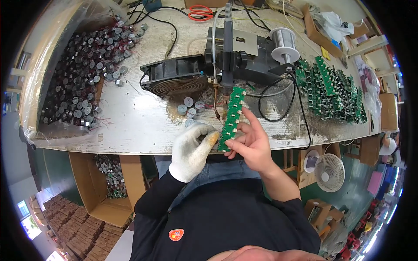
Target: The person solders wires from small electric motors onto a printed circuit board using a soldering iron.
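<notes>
A long green circuit board strip [233, 116] with small white connectors along it is held tilted above the bench's near edge. My bare right hand [254, 143] grips its lower part between thumb and fingers. Beside its lower left edge is my left hand [191, 150] in a white glove with a yellowed thumb. Its fingers are curled in toward the thumb, and whatever they hold is hidden. Just beyond the glove lie several small round silver motors [188, 102]. The soldering machine's thin metal tip [217, 111] hangs down close to the board's left side.
A black fan [174, 76] stands left of the soldering machine [248, 56], with a solder wire spool [284, 43] on its right. Many motors with red wires fill a plastic-lined box [48, 65] at left. Green boards [331, 89] are piled at right. A loose black cable [272, 117] loops across the bench.
</notes>
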Available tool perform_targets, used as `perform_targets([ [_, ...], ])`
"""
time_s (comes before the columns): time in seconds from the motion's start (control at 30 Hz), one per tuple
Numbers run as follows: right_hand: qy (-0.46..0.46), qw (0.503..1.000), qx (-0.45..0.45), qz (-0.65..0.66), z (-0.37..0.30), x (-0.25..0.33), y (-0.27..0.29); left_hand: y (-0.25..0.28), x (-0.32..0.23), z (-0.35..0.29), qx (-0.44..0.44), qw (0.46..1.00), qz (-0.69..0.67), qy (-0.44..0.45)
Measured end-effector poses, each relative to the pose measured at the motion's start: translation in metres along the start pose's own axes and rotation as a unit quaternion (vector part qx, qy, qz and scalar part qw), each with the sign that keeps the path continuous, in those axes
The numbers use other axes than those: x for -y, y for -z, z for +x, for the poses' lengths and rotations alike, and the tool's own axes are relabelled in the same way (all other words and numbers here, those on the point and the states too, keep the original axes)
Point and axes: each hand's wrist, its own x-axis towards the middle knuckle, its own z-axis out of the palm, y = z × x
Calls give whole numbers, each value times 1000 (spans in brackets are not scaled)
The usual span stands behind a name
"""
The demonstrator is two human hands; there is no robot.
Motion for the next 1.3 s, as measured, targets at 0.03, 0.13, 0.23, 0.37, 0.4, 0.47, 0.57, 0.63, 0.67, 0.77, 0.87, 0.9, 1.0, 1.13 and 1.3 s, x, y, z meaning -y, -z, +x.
perform_targets([
  [0.03,3,1000,0,4,1,0,-1,0,-3,0,1,1000,-1,2],
  [0.13,6,1000,3,12,1,0,1,-2,-10,-2,4,990,-95,106],
  [0.23,14,1000,10,23,2,-2,1,0,-8,-1,16,986,-85,142],
  [0.37,16,1000,11,18,4,-1,-1,4,-9,2,34,986,-89,139],
  [0.4,17,1000,10,22,4,0,-1,5,-10,3,46,983,-97,147],
  [0.47,19,999,9,27,4,0,-2,6,-8,4,45,982,-103,152],
  [0.57,28,999,9,26,4,1,-1,7,-7,6,44,980,-107,163],
  [0.63,29,999,6,21,5,0,-1,7,-7,7,46,979,-106,170],
  [0.67,28,999,6,21,5,1,-1,7,-9,8,48,977,-110,177],
  [0.77,28,999,1,27,5,2,-2,6,-8,9,50,976,-112,178],
  [0.87,29,999,-1,23,6,5,-3,7,-10,9,44,978,-119,164],
  [0.9,31,999,-3,26,6,5,-4,6,-10,9,39,978,-131,157],
  [1.0,35,999,-5,25,6,4,-4,7,-17,11,38,982,-90,164],
  [1.13,36,999,-10,18,5,0,-2,6,-7,9,41,979,-110,166],
  [1.3,45,999,-13,9,2,-4,-3,5,-4,7,50,980,-105,163],
])
